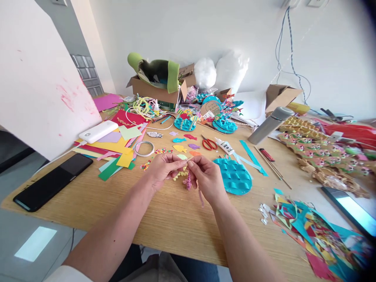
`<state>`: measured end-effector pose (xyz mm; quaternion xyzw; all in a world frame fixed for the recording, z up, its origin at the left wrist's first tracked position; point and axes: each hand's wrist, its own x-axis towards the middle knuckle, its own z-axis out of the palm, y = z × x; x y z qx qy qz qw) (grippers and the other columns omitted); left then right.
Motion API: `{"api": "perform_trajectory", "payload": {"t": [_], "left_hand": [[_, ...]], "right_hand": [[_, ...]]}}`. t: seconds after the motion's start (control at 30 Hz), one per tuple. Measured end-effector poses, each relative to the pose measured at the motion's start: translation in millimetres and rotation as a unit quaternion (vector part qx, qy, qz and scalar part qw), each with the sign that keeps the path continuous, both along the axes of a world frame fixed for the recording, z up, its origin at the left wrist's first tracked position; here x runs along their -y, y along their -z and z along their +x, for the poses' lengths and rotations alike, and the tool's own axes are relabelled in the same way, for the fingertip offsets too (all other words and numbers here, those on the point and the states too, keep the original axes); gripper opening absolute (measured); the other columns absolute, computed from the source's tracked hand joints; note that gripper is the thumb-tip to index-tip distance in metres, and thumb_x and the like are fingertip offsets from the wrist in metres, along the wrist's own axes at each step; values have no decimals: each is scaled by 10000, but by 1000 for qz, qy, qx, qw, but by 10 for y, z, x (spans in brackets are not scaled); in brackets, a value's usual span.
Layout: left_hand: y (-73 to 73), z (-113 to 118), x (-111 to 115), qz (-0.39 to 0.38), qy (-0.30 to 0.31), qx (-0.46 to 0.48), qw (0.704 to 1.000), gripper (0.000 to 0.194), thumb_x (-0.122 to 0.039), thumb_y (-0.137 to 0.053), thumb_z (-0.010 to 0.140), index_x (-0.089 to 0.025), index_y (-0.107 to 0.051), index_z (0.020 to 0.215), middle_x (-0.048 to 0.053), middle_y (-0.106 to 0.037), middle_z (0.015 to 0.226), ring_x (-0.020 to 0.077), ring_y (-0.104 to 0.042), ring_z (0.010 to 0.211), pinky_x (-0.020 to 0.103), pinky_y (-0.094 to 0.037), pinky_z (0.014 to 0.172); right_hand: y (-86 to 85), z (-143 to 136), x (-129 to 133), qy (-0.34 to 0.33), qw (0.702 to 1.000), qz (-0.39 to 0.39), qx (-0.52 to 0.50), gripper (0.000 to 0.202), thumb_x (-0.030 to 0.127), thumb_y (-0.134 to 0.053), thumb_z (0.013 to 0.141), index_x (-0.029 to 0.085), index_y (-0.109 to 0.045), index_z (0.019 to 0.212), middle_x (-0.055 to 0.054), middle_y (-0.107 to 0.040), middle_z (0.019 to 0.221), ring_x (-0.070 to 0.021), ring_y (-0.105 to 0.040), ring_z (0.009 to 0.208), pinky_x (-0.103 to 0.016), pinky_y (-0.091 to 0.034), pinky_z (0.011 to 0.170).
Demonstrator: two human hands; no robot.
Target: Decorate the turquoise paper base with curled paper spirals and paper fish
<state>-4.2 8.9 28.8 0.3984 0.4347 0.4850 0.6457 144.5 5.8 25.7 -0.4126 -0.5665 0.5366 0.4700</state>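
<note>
Strip (201, 198) of pink paper, pinched tight btwn fingertips of L hand (161, 170) & R hand (207, 178), end hanging below R grip. Just under grips: pink curl (188, 182), yellow curl (180, 175). Rt of grips: blue woven piece (237, 176). Beyond: red scissors (209, 143), glue tube (225, 146).

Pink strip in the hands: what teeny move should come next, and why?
I'd probably have the left hand hold steady while the right hand gently curls the pink strip. Both hands' fingertips meet at what looks like its upper end, its tail dangles loose below the right hand, and a curly pink piece shows close by.
</note>
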Motion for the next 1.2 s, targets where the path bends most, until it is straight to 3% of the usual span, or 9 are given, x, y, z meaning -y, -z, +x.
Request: {"api": "perform_trajectory", "payload": {"t": [0.5,0.7,1.07,1.2], "left_hand": [[-33,11,41,63,-34,-41,997,344,-401,-814,564,-139,-599,626,-58,-514,447,37,-404,369,175,-243,360],[-3,7,33,74,-13,-44,996,333,-431,-776,625,-134,-636,678,-48,-524,450,42,-404,367,170,-249,346],[-13,-31,21,3,43,16,999,306,-395,-791,604,-128,-652,661,-38,-515,453,37,-405,381,168,-204,356],[-16,-29,23,2,29,3,1000,315,-403,-798,587,-131,-658,663,-40,-508,447,40,-396,378,175,-196,360]], "right_hand": [[57,21,-18,-26,999,2,-36,279,444,-669,812,181,-582,785,66,-528,496,-68,-461,353,-180,-364,328],[35,17,-5,-15,999,-9,-44,280,443,-684,798,181,-585,801,64,-537,496,-71,-470,353,-181,-364,328],[25,16,19,-15,999,11,-28,306,465,-690,784,178,-585,795,54,-553,495,-77,-467,351,-190,-374,328],[13,12,23,-13,999,17,-24,305,465,-690,782,179,-586,797,53,-554,497,-80,-474,349,-197,-379,327]]}}
